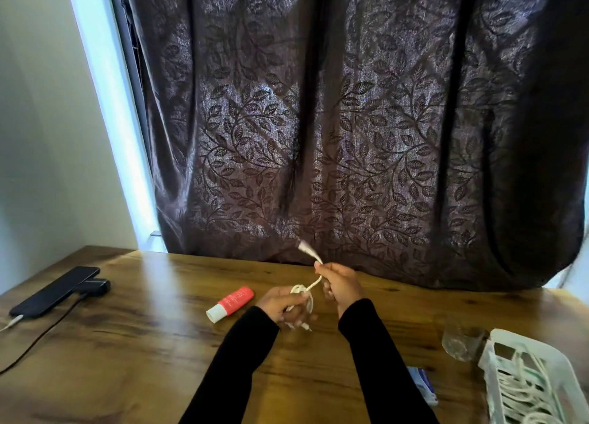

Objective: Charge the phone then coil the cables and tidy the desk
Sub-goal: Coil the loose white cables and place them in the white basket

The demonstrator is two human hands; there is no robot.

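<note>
Glossy wooden desk point(134, 353), seemingly plastic basket point(510, 337)

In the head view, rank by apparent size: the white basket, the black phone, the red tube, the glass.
1. white basket, partly cut off by the frame
2. black phone
3. red tube and glass: look alike; the glass is blurred and nearer the camera, so no ranking.

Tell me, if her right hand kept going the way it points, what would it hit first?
Probably the dark curtain. The right hand, pinching the white cable, points up and away over the desk; depth is unclear.
</note>
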